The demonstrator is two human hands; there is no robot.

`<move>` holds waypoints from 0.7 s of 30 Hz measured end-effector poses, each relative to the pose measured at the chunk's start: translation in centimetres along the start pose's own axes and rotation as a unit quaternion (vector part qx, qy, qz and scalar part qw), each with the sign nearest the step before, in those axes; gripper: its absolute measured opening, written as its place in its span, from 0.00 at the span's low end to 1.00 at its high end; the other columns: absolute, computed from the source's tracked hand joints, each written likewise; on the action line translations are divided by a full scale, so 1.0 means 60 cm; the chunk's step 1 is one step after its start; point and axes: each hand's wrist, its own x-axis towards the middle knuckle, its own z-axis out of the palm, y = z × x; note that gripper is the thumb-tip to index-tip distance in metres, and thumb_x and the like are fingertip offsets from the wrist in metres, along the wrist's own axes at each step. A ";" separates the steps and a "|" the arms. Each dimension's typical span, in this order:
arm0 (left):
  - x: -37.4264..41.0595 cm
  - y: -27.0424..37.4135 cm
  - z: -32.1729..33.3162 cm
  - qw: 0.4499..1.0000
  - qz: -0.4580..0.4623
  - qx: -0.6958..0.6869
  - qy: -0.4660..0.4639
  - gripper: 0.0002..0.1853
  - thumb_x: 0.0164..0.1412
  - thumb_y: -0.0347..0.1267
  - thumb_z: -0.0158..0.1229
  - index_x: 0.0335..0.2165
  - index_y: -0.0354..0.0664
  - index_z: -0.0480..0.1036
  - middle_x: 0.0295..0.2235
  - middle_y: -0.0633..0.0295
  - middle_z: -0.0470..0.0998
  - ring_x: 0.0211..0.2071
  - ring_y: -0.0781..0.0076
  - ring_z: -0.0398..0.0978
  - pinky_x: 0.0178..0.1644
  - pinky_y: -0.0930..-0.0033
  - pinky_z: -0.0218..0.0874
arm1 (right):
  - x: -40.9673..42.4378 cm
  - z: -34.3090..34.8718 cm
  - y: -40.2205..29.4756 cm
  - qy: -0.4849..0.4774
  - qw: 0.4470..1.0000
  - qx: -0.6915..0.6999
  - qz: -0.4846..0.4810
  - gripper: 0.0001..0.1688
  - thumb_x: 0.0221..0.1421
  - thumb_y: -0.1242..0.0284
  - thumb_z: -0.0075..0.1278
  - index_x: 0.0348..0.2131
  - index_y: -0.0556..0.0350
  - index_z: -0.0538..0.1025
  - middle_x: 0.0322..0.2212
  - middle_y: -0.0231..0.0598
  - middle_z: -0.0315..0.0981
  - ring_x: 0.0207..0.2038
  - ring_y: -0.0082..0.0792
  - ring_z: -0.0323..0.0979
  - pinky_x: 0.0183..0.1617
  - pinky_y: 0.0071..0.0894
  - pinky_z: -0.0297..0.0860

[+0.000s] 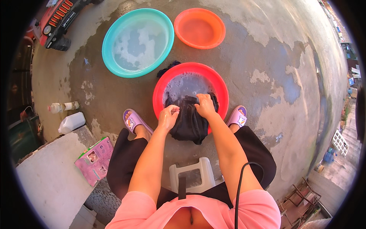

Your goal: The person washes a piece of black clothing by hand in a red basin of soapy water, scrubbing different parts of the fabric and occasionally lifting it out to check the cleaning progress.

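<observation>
A red plastic basin (221,83) of sudsy water stands on the ground between my feet. Black wet cloth (190,123) lies partly in the water and hangs over the near rim. My left hand (168,116) is at the cloth's left edge, its fingers bent and the thumb raised; whether it grips any cloth cannot be told. My right hand (205,105) lies over the cloth's upper right part, fingers curled, with their grip hidden. Behind the basin's upper left rim lies a dark cloth (168,68).
Beyond stand a turquoise basin (107,57) of soapy water and an orange basin (180,33). At left are a white jug (73,123), a plastic bottle (63,107) and a pink package (95,161) by a low ledge. A white plastic stool (208,174) is beneath me.
</observation>
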 end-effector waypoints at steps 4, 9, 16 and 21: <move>-0.010 -0.010 -0.002 0.998 -0.042 -0.040 0.002 0.10 0.54 0.22 0.56 0.38 0.33 0.74 0.33 0.58 0.79 0.35 0.73 0.76 0.41 0.72 0.66 | 0.024 0.034 0.002 -0.045 0.997 -0.042 0.038 0.24 0.44 0.72 0.59 0.43 0.56 0.73 0.45 0.44 0.68 0.53 0.46 0.61 0.54 0.45 0.61; -0.005 -0.008 -0.016 0.999 0.015 0.033 0.018 0.15 0.52 0.19 0.54 0.41 0.37 0.73 0.37 0.57 0.76 0.35 0.70 0.76 0.41 0.70 0.67 | 0.032 0.022 -0.051 -0.039 0.995 -0.008 -0.095 0.10 0.41 0.71 0.58 0.28 0.54 0.76 0.31 0.38 0.72 0.44 0.43 0.66 0.50 0.42 0.62; 0.011 0.051 -0.047 0.953 0.142 0.202 -0.172 0.24 0.49 0.18 0.53 0.46 0.47 0.71 0.49 0.61 0.65 0.43 0.61 0.72 0.45 0.64 0.66 | -0.044 -0.076 -0.116 0.001 0.949 -0.012 -0.316 0.03 0.44 0.72 0.53 0.23 0.47 0.72 0.22 0.28 0.67 0.31 0.32 0.64 0.38 0.33 0.60; -0.013 0.086 -0.042 0.894 0.148 0.328 -0.266 0.19 0.48 0.24 0.55 0.42 0.49 0.72 0.49 0.61 0.65 0.41 0.57 0.72 0.42 0.59 0.66 | -0.080 -0.097 -0.133 0.001 0.940 -0.061 -0.335 0.04 0.41 0.71 0.54 0.23 0.46 0.73 0.20 0.27 0.66 0.30 0.31 0.63 0.35 0.31 0.60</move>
